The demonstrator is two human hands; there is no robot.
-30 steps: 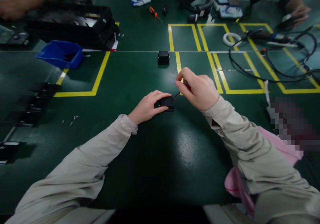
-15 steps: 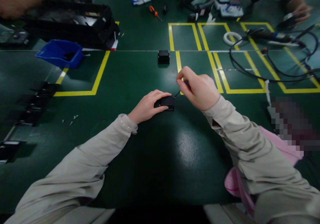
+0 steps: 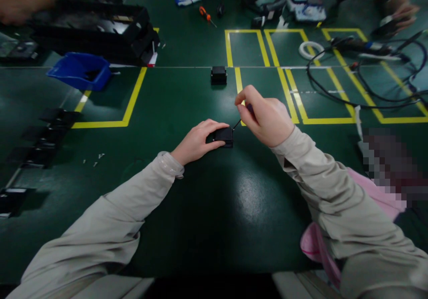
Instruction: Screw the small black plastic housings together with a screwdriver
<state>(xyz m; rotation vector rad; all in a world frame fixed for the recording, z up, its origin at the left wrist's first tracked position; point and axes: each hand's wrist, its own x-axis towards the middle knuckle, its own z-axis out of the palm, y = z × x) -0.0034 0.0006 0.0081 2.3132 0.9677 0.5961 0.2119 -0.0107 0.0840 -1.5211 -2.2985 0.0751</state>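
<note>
My left hand [image 3: 202, 141] is closed around a small black box-shaped part [image 3: 224, 135], holding it on the green tabletop between thumb and fingers. In my right hand [image 3: 264, 115] is a screwdriver [image 3: 236, 124]; its thin dark shaft slants down and its tip meets the right end of the part. The handle is mostly hidden inside my fingers. Farther back stands a similar black block [image 3: 218, 75]. Several small screws [image 3: 96, 160] lie loose to the left of my left hand.
A blue bin [image 3: 82, 71] and large black trays [image 3: 96, 31] stand at the left, above more black parts [image 3: 43, 141]. An orange screwdriver [image 3: 205, 14] lies at the back. Cables [image 3: 354, 96] and a white tape roll [image 3: 310, 50] are at the right. Co-workers' hands [image 3: 404, 16] show beyond.
My right hand has shifted very slightly on the screwdriver, its fingers a little higher. My left hand and the black part have stayed in place.
</note>
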